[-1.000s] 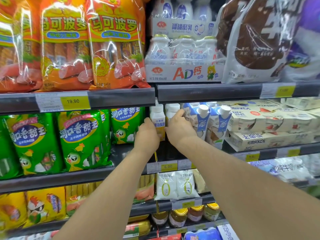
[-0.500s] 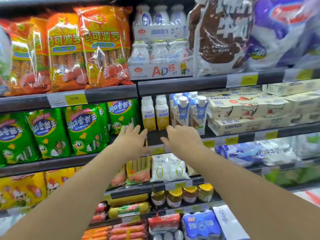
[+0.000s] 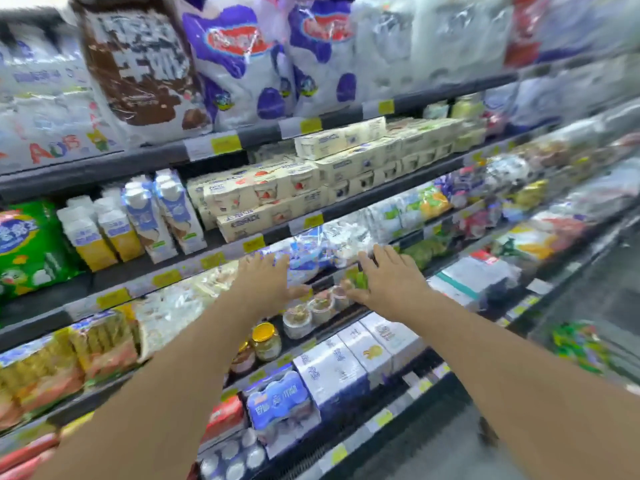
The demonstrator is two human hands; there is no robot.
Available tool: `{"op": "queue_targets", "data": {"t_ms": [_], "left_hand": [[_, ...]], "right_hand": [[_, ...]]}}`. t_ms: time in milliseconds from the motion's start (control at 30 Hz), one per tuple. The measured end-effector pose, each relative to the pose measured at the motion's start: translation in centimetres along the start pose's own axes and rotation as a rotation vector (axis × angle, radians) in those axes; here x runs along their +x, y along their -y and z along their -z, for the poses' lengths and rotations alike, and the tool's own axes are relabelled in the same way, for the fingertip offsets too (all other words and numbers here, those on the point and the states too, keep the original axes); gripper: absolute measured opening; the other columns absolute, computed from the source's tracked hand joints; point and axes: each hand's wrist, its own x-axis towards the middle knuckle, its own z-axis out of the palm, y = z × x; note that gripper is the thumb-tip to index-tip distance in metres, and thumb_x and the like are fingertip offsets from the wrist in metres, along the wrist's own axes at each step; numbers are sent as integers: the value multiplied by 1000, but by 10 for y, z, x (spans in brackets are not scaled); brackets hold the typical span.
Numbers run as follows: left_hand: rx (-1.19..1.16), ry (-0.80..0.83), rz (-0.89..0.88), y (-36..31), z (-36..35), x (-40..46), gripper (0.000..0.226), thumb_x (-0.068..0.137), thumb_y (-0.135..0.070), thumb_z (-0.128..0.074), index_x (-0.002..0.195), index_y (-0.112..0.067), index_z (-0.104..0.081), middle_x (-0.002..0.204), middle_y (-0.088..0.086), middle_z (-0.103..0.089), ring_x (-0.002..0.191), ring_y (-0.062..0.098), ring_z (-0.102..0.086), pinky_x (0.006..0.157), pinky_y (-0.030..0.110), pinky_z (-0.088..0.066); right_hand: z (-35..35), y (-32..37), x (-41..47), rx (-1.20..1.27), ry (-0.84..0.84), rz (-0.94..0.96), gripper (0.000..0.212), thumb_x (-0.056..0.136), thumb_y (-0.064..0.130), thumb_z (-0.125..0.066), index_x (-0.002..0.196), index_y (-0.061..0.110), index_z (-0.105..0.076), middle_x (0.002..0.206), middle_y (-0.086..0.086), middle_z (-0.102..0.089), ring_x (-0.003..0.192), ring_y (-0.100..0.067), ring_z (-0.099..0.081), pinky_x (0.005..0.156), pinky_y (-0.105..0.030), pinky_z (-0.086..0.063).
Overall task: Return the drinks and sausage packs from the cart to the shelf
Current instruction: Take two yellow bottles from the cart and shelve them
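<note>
Both hands are spread and empty, held out before the shelf: left hand (image 3: 265,278), right hand (image 3: 389,277). The drink cartons (image 3: 130,225) stand upright near the shelf's (image 3: 166,263) left end, up-left of the left hand, well apart.

Whole frame smeared by motion blur. Price tags (image 3: 225,144) above the fingers (image 3: 380,253) cannot be read. Goods right of the fingers are reduced to streaks. Green pack (image 3: 27,247) at far left is cut by the frame edge. Both forearms are cropped at the bottom.

White-and-yellow drink bottles (image 3: 100,233); purple-spotted white bags (image 3: 242,64); green sausage pack (image 3: 27,247)
</note>
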Motion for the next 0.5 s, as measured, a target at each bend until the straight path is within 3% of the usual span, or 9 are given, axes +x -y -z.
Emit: {"op": "queue_targets", "data": {"t_ms": [67, 167, 267, 400, 500], "left_hand": [[-26, 26, -79, -57, 4, 16, 100, 79, -87, -17, 154, -22, -23, 158, 12, -27, 143, 37, -24, 114, 55, -24], [-55, 23, -190, -138, 6, 37, 88, 88, -75, -32, 152, -16, -24, 153, 15, -35, 140, 36, -30, 112, 52, -28], [0, 26, -330, -212, 6, 62, 91, 88, -75, -31, 155, -15, -18, 157, 18, -28, 142, 38, -28, 114, 54, -25], [18, 37, -502, -308, -3, 106, 91, 88, -75, -30, 155, -15, -20, 156, 14, -29, 142, 35, -27, 113, 55, -23], [-15, 35, -627, -380, -11, 142, 89, 89, -73, -33, 155, -14, -20, 156, 15, -29, 144, 34, -24, 115, 55, -20]], "right_hand": [[-8, -55, -25, 4, 25, -91, 87, 93, 69, -29, 157, 14, -8, 164, -16, -9, 151, -33, -7, 119, -49, -18], [-22, -128, -54, -13, 86, -247, 87, 93, 69, -29, 158, 15, -6, 165, -17, -5, 152, -34, -5, 120, -51, -18], [-40, -191, -81, -3, 104, -384, 87, 93, 70, -31, 157, 15, -11, 164, -16, -8, 151, -34, -11, 118, -51, -21], [-71, -268, -114, 6, 118, -559, 85, 91, 70, -35, 153, 13, -25, 155, -16, -29, 143, -34, -27, 111, -49, -33], [-93, -325, -128, 55, 183, -712, 87, 91, 70, -34, 155, 14, -19, 162, -15, -17, 150, -33, -16, 117, -49, -23]]}}
